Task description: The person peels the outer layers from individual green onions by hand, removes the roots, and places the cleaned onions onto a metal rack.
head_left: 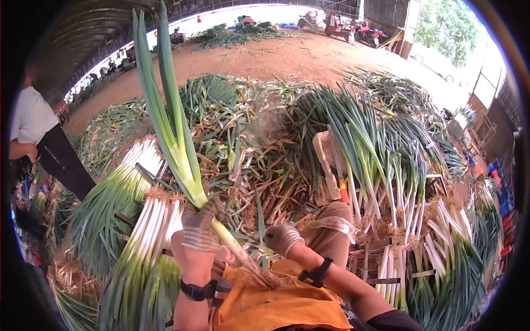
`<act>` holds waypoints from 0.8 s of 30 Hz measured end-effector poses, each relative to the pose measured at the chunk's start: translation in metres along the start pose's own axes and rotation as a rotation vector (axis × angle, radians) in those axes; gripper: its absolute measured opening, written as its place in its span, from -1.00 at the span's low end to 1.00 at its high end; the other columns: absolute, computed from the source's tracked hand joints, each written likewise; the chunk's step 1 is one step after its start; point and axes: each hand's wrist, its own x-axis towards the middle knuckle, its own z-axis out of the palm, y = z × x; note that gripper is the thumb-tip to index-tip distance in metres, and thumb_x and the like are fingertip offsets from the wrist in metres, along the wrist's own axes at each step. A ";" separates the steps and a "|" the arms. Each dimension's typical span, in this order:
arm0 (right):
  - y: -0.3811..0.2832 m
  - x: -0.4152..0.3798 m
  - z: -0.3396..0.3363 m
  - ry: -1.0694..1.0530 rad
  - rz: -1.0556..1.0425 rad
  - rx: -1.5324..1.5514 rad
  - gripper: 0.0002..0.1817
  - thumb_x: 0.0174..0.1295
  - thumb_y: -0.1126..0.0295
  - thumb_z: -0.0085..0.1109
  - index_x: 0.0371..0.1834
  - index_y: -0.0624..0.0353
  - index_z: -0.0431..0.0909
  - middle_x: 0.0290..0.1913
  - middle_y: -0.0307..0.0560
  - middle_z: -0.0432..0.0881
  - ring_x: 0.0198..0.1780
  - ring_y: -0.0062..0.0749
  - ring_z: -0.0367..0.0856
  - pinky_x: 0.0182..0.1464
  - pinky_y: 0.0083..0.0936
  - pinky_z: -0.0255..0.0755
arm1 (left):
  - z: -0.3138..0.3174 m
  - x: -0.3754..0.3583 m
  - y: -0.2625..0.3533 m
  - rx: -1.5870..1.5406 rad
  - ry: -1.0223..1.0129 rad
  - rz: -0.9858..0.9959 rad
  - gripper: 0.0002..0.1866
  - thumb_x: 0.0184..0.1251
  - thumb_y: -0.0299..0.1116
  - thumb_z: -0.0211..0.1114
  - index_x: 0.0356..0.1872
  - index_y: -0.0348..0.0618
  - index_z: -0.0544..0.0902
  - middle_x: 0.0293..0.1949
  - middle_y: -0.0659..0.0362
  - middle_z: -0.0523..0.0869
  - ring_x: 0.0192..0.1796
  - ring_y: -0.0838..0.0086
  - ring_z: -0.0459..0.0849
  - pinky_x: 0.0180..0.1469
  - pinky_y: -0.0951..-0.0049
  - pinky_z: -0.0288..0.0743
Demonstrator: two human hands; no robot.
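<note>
My left hand (202,227), in a striped knit glove, is closed around the pale stalk of a large green onion (190,182). The onion stands tilted, with its long green leaves pointing up and away and its roots low over an orange apron (276,303) on my lap. To the right of the stalk, apart from it, my gloved right hand (282,240) has its fingers curled in. What those fingers hold, if anything, is hidden. A loose green leaf (260,216) shows just left of that hand.
Trimmed leaves and husks (259,138) cover the ground ahead. Onion bundles lie on the left (141,243) and on the right (353,132), some on metal racks (381,243). A person (41,121) stands at the left. Vehicles (353,30) are parked far back.
</note>
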 end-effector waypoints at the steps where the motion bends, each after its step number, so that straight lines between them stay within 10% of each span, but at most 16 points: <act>1: 0.008 -0.003 0.005 -0.021 0.100 0.263 -0.86 0.05 0.41 0.12 -0.37 0.20 0.62 -0.50 -0.02 0.63 -0.51 -0.32 0.58 -0.45 -0.46 0.42 | 0.004 -0.001 0.002 0.005 0.009 -0.004 -0.51 0.05 -0.57 0.28 0.06 -0.20 0.37 -0.49 0.19 0.52 -0.54 0.51 0.52 -0.51 0.53 0.47; 5: -0.054 -0.015 -0.015 0.084 0.044 0.836 -0.81 0.06 0.42 0.19 -0.25 0.19 0.63 -0.40 -0.18 0.68 -0.43 -0.57 0.58 -0.43 -0.55 0.43 | 0.025 -0.009 0.006 0.051 0.051 -0.048 -0.49 0.04 -0.57 0.29 0.07 -0.21 0.37 -0.47 0.19 0.54 -0.53 0.51 0.52 -0.50 0.52 0.48; 17: -0.005 -0.009 -0.009 -0.037 -0.012 -0.220 -0.83 -0.01 0.35 0.02 -0.53 0.20 0.56 -0.50 0.18 0.52 -0.45 -0.02 0.54 -0.44 -0.31 0.41 | 0.031 -0.014 0.001 -0.159 -0.084 -0.046 -0.48 0.06 -0.61 0.26 0.10 -0.23 0.35 -0.44 0.15 0.56 -0.51 0.47 0.56 -0.47 0.53 0.52; 22: -0.033 -0.019 -0.026 -0.063 0.182 0.675 -0.70 0.07 0.33 0.27 -0.18 0.28 0.61 -0.29 -0.21 0.67 -0.27 -0.67 0.56 -0.15 -0.68 0.48 | 0.034 -0.017 0.003 0.036 -0.069 -0.025 -0.51 0.09 -0.60 0.24 0.09 -0.24 0.36 -0.44 0.15 0.54 -0.49 0.47 0.56 -0.46 0.51 0.54; 24: -0.057 -0.018 -0.028 -0.003 0.087 0.620 -0.67 0.03 0.21 0.21 -0.26 0.26 0.62 -0.41 -0.03 0.66 -0.40 -0.42 0.60 -0.26 -0.53 0.47 | 0.041 -0.017 0.000 0.018 -0.038 -0.064 -0.52 0.10 -0.60 0.23 0.09 -0.25 0.36 -0.43 0.15 0.54 -0.48 0.47 0.56 -0.46 0.50 0.55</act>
